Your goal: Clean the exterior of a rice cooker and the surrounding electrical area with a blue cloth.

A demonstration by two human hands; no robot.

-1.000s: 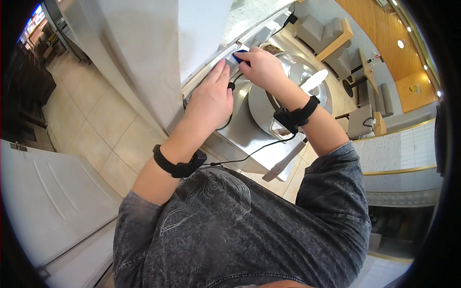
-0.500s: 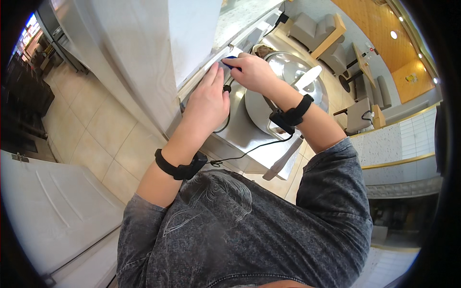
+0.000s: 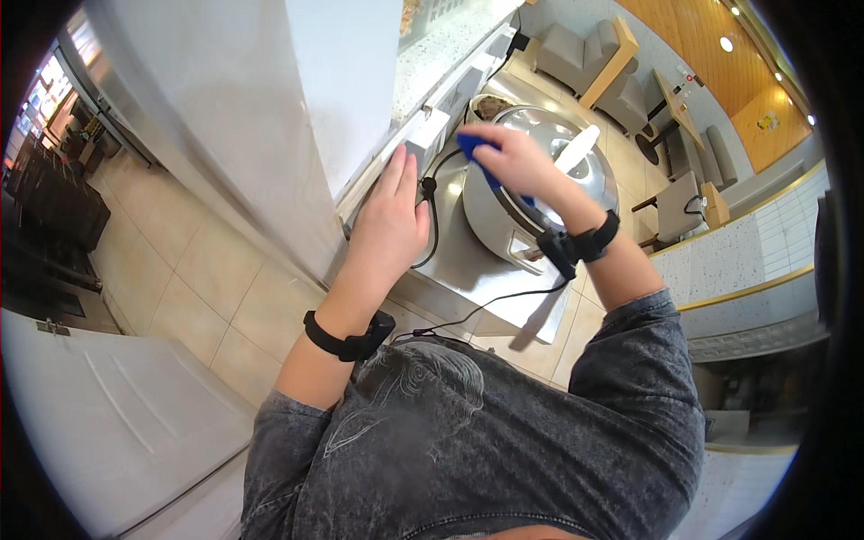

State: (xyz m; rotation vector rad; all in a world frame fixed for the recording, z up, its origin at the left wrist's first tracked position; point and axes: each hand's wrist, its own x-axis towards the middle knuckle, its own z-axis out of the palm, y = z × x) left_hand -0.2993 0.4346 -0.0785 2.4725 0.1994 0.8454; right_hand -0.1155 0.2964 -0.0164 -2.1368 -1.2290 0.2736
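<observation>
While our right hand (image 3: 522, 164) grips a blue cloth (image 3: 471, 147) slanting toward the frame's lower right, our left hand (image 3: 387, 223), fingers extended, seemingly empty, lies leftward.

The steel table (image 3: 463, 292) in front of me carries a big shiny pot (image 3: 487, 223), which takes up much of its top; just beyond sits a smaller bowl (image 3: 472, 107) of brown stuff (image 3: 491, 109), its base hidden.

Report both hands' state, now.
Left hand: open, fingers extended, holding nothing visible.
Right hand: closed, holding the blue cloth.
</observation>
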